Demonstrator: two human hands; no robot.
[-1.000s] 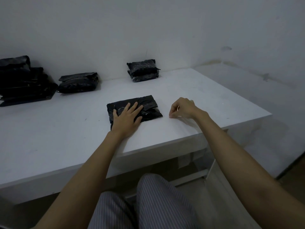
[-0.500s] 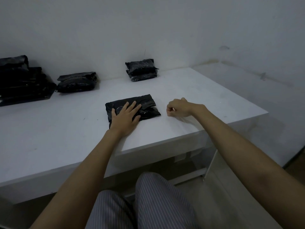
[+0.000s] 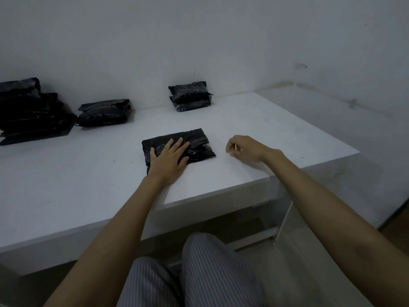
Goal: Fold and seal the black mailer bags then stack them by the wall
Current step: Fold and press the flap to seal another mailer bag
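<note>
A folded black mailer bag [image 3: 197,142] lies on the white table [image 3: 265,134] in front of me. My left hand [image 3: 169,158] presses flat on its left half with straight, spread fingers. My right hand [image 3: 242,147] rests on the table just right of the bag, not touching it; its fingers are curled and pinch a small pale strip [image 3: 236,146]. By the wall stands a short stack of folded black bags [image 3: 190,99].
A single filled black bag [image 3: 104,112] lies by the wall left of centre. A larger pile of black bags [image 3: 28,109] sits at the far left. The table's right edge [image 3: 332,160] drops to the floor. My striped trouser leg [image 3: 210,271] shows below the table front.
My right hand has shifted slightly right and loosened from a tight fist, so the pale strip shows between its fingers. My left hand stays flat on the bag.
</note>
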